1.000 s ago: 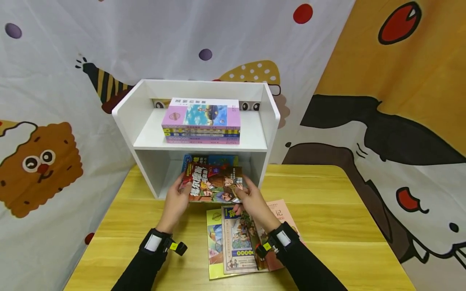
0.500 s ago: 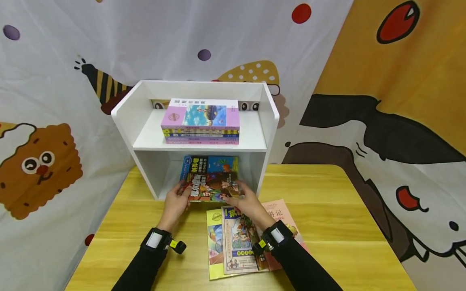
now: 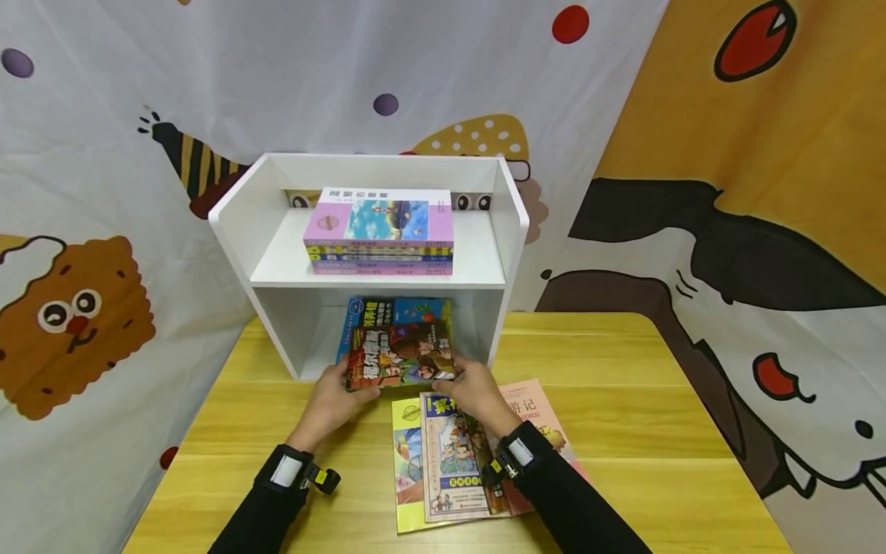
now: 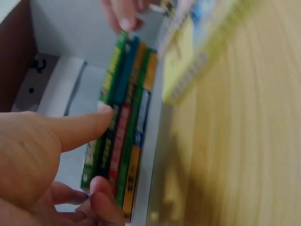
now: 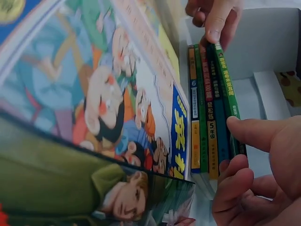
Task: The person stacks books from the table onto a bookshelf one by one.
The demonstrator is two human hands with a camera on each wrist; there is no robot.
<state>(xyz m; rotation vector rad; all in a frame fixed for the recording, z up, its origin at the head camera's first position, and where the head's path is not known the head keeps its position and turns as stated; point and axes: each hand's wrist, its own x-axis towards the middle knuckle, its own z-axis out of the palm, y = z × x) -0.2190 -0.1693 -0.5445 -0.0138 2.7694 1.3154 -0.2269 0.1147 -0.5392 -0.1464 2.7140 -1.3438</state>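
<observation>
A dark comic book with a busy red-brown cover lies at the top of a stack in the lower compartment. Under it shows a blue-covered book. My left hand holds the comic book's left front corner, its thumb reaching along the green spine in the left wrist view. At the right front corner, my right hand grips it, thumb on the spine and fingers curled at the end. Several more spines, including a red one, show beneath in the right wrist view.
The white two-tier shelf carries a stack of books on its upper board. On the wooden table in front lie overlapping books: a yellow one, a picture-covered one and a pink one under my right forearm.
The comic book has come down onto the stack and shifted slightly left, after tilting in my hands. My left hand has slid round its front corner; my right hand has lowered with it.
</observation>
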